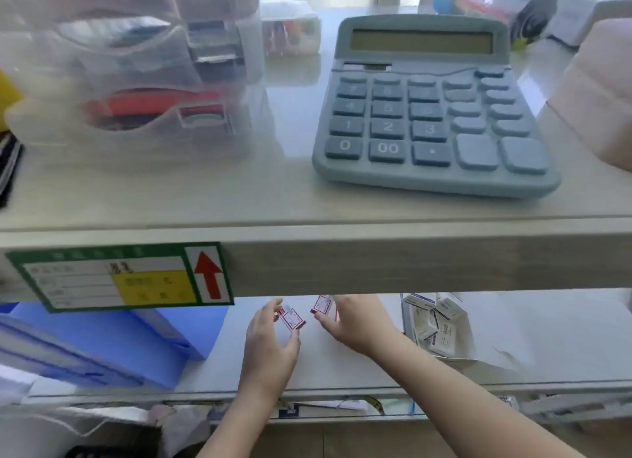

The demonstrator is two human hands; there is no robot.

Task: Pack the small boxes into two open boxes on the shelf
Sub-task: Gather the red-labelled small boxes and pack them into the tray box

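Observation:
Both my hands reach into the lower shelf under the top board. My left hand [270,341] pinches a small white box with red edging [291,318] between thumb and fingers. My right hand [355,324] holds a second small white-and-red box [321,303], partly hidden by the shelf edge. To the right stands an open clear box [407,321] with several small white boxes [441,324] lying jumbled inside. A second open box is not visible.
A blue calculator [431,112] and a clear drawer organiser [136,74] sit on the top board. A green and yellow label with a red arrow [119,276] hangs on the shelf front. Blue folders [136,338] lie left on the lower shelf. A pink box [598,91] stands far right.

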